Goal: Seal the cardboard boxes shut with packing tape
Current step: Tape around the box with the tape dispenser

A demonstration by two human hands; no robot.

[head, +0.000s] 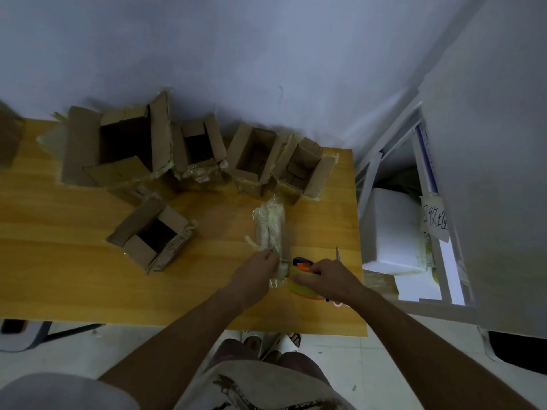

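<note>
Right grip (328, 279) curls over the tape dispenser (305, 279) at the worktop's (88, 276) near right edge; left grip (260, 266) pinches a wrapped bundle (270, 232) whose long axis runs away from the person. Open boxes (254, 158) stand beyond, nearest one (151, 235) nearer the left hand.

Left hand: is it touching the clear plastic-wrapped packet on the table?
Touching. The head view shows the left hand with its fingers pinching the near end of the clear plastic-wrapped packet, with no gap between them.
</note>
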